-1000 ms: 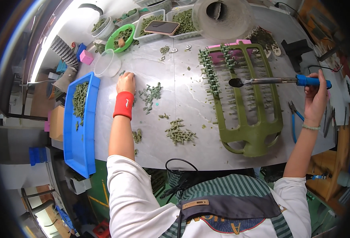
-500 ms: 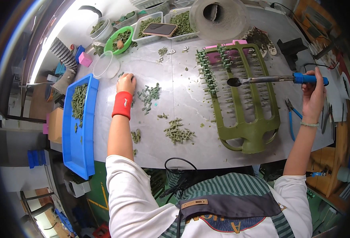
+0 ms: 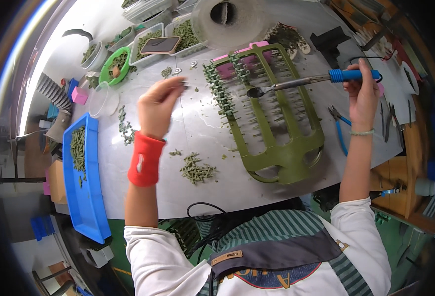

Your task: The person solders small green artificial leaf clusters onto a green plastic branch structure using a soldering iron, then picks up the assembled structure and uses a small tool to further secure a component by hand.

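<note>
Two bare hands are in view, both above the tabletop (image 3: pixel 170 200). Of these, the left hand (image 3: pixel 159 104) has its fingers drawn together, with a small dark piece (image 3: pixel 184 83), blurred, between their tips. The right hand (image 3: pixel 363 96) grips a tool (image 3: pixel 303 82) by its blue handle; its dark, spoon-like head is over a green frame (image 3: pixel 286 165). That frame lies on the tabletop, its far end beside a pink block (image 3: pixel 239 69), and small green clips (image 3: pixel 218 91) line its left bar.

Left of the frame is a loose pile of olive pieces (image 3: pixel 196 170); beyond the left wrist lies a string of darker green pieces (image 3: pixel 124 127). Farther left, a long blue tray (image 3: pixel 86 197) holds olive pieces, mostly heaped toward its far half. Near its far end stands a clear cup (image 3: pixel 104 101). Behind that, a green bowl (image 3: pixel 124 72) contains green pieces and a brown lump. Two clear boxes (image 3: pixel 146 61), side by side, are filled with green pieces, and a phone (image 3: pixel 161 45) lies across them. A white tub (image 3: pixel 96 58) at the far left also holds green pieces. Far right, a white dish (image 3: pixel 414 84) carries something dark, too small to identify.
</note>
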